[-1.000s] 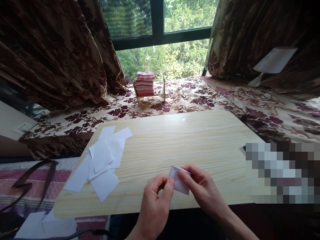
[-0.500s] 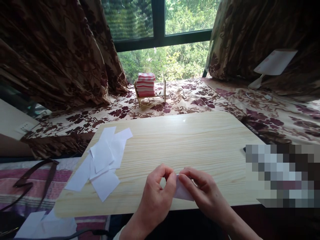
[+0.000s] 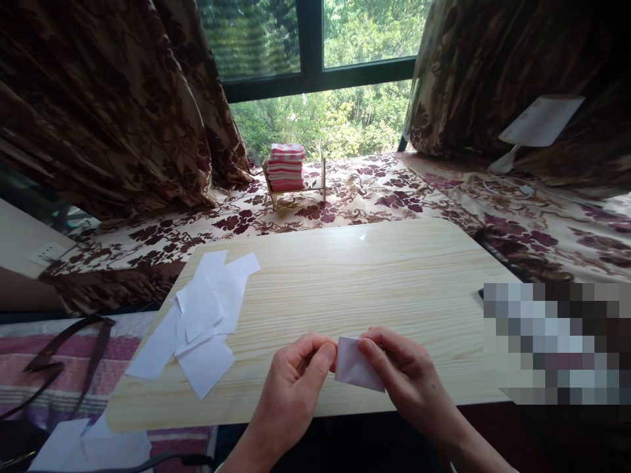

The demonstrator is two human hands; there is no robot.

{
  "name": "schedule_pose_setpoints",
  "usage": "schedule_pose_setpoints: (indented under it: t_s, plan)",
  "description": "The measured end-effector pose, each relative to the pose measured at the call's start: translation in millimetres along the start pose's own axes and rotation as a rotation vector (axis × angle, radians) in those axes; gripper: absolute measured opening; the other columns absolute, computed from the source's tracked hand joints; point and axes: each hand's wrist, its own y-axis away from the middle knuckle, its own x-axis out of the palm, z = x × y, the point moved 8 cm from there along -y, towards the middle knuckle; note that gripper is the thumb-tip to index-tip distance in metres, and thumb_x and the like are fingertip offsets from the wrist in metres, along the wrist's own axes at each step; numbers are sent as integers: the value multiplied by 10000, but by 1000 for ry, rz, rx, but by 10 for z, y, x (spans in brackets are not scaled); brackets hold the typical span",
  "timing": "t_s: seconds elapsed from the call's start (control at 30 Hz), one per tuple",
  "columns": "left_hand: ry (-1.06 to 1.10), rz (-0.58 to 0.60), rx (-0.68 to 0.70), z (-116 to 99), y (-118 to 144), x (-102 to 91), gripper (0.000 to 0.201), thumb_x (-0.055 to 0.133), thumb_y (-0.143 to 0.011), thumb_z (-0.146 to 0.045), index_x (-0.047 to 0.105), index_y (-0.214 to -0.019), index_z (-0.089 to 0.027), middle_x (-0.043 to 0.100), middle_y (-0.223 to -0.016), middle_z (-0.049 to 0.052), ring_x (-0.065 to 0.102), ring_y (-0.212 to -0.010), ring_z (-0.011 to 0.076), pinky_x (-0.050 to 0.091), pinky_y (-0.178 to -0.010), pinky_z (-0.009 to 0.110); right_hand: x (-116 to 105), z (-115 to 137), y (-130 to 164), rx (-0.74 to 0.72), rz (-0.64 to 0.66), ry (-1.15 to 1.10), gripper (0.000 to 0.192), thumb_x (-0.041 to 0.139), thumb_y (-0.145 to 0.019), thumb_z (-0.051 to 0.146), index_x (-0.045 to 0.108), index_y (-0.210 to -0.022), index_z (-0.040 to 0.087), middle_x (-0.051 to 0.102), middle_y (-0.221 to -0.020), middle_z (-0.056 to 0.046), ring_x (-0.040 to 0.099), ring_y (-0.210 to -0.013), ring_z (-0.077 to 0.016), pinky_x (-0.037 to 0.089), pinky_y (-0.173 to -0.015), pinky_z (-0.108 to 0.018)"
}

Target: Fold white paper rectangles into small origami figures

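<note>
1. Right hand (image 3: 411, 374) first: thumb on the near face, fingers behind, clamped on a small folded white paper (image 3: 355, 369) by its right side.
2. Left hand (image 3: 296, 387) is right at the paper's left edge, thumb and index finger bunched close. Honestly can't tell from this angle if they're actually gripping it.
3. The paper itself is held up over the near edge of the worktop (image 3: 394, 282), a bit right of the middle, tilted so its right side dips lower.
4. Over along the worktop's left edge there's a loose pile of white sheets (image 3: 200, 309), overlapping at all sorts of angles, well apart from the hands.
5. Tiny white fleck (image 3: 362, 237) near the middle of the far edge.
6. Right edge of the worktop is mostly covered by a pixelated patch (image 3: 552, 341).
7. Below the near left corner, more white papers (image 3: 108, 450) lie on striped bedding (image 3: 29, 348), with a dark strap (image 3: 96, 358) looped nearby.
8. Past the far edge, on floral fabric (image 3: 374, 190): a little stand (image 3: 324, 177) with a stack of pink-and-white cloths (image 3: 286, 167), plus a white-shaded lamp (image 3: 545, 121) beyond the far right corner.
</note>
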Motion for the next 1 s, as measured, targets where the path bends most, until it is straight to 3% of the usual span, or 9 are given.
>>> schedule_pose_setpoints:
  t_s: [0.1,0.2,0.3,0.53,0.7,0.9,1.0]
  plan:
    - [-163,69,57,-53,38,38,244,533,-902,-326,626,-735,-174,608,-736,10,546,-723,149,444,-711,235,4,-34,-23,26,30,-57,302,500,-946,364,608,-730,183,557,-635,13,477,-574,-109,358,-518,-225]
    - [-246,56,110,-98,75,37,271,488,-918,-301,597,-703,-177,580,-705,10,532,-691,146,440,-683,235,61,-65,-49,66,126,-92,295,525,-934,374,618,-732,181,567,-643,16,485,-598,-108,367,-536,-218]
    - [-290,68,155,-136,99,58,285,461,-926,-294,561,-683,-184,553,-693,4,521,-676,141,429,-660,231,108,-31,-56,67,215,-98,291,529,-933,376,610,-736,177,553,-648,21,482,-613,-105,369,-550,-212]
    - [-286,-12,139,-145,51,28,259,447,-929,-295,480,-691,-198,485,-652,-35,478,-619,110,382,-582,203,159,116,-19,3,288,-21,313,474,-958,349,572,-715,178,511,-626,25,458,-593,-104,363,-555,-225]
    - [-164,-43,195,-175,96,99,266,420,-925,-256,442,-665,-201,446,-647,-37,444,-621,110,377,-608,210,139,228,13,-99,283,47,319,467,-960,301,535,-670,186,493,-622,28,454,-593,-104,353,-571,-234]
    - [17,-173,52,12,111,52,357,435,-936,-335,378,-607,-207,337,-573,-54,344,-538,100,305,-494,211,73,254,-1,-159,206,54,284,444,-959,255,543,-701,187,504,-625,27,470,-587,-103,359,-563,-230]
    - [-56,-85,49,3,82,36,374,472,-934,-388,429,-617,-195,402,-600,-42,396,-580,103,341,-548,206,-2,186,-29,-112,155,41,298,446,-964,279,539,-696,187,503,-603,32,461,-562,-99,354,-536,-225]
